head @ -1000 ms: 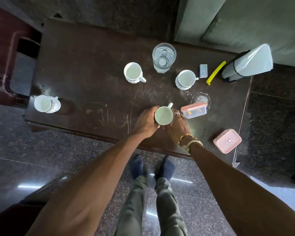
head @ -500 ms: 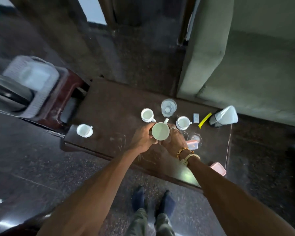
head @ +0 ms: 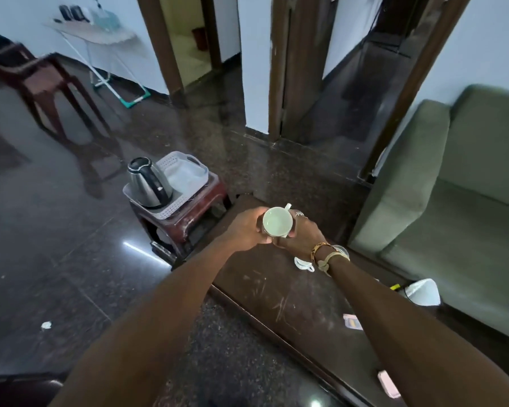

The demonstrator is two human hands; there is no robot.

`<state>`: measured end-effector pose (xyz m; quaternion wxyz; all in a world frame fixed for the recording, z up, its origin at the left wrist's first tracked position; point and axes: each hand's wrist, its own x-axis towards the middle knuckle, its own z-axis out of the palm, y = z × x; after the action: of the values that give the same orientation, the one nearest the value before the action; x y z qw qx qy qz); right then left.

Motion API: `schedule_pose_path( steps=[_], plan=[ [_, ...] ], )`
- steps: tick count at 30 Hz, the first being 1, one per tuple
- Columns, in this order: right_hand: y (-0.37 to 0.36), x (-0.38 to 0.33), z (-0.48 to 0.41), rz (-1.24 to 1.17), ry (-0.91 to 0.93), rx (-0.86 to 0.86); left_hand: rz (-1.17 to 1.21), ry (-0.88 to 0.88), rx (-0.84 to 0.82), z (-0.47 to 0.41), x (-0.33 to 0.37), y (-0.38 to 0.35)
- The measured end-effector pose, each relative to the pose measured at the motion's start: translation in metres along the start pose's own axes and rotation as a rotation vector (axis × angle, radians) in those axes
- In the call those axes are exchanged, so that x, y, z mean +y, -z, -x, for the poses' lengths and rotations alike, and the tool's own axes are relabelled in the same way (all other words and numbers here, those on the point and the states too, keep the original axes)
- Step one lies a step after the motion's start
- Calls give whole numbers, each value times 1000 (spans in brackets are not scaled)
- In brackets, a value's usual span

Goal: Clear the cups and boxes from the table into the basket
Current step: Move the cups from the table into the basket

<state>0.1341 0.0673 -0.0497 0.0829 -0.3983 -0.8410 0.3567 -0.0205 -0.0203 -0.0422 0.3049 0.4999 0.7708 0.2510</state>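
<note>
A white cup [head: 277,221] is held in the air over the far end of the dark table [head: 276,301], its mouth facing up. My left hand [head: 247,227] grips its left side and my right hand [head: 299,235] grips its right side and base. The white basket [head: 185,174] sits on a low stool to the left of the table. Another white cup [head: 303,264] shows partly beside my right wrist. Part of a pink-lidded box [head: 352,321] and a pink box [head: 388,383] peek out from behind my right forearm.
A steel kettle [head: 150,183] stands in the near part of the basket on the brown stool [head: 185,224]. A green sofa [head: 453,207] runs along the right. A white-topped object [head: 423,292] lies at the table's right end. A brown chair [head: 39,80] stands at far left.
Both hands have lifted the cup off the table and carried it left. The view has swung up, so the basket, the kettle and the room now show.
</note>
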Motion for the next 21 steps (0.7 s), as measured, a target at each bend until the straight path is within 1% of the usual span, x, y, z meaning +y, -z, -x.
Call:
schedule_pose_path(
  steps=[8,11,16,21],
  plan=[
    [-70,-83,-11,17,17,-69,80,59,28,41,-82,60],
    [-91,-124,-28,-2,60,-113,93,71,86,54,-110,99],
    [-122,-191,-65,3,151,-129,127,97,180,65,-151,164],
    [-158,-237,-108,17,236,-209,206,173,263,65,-199,202]
  ],
)
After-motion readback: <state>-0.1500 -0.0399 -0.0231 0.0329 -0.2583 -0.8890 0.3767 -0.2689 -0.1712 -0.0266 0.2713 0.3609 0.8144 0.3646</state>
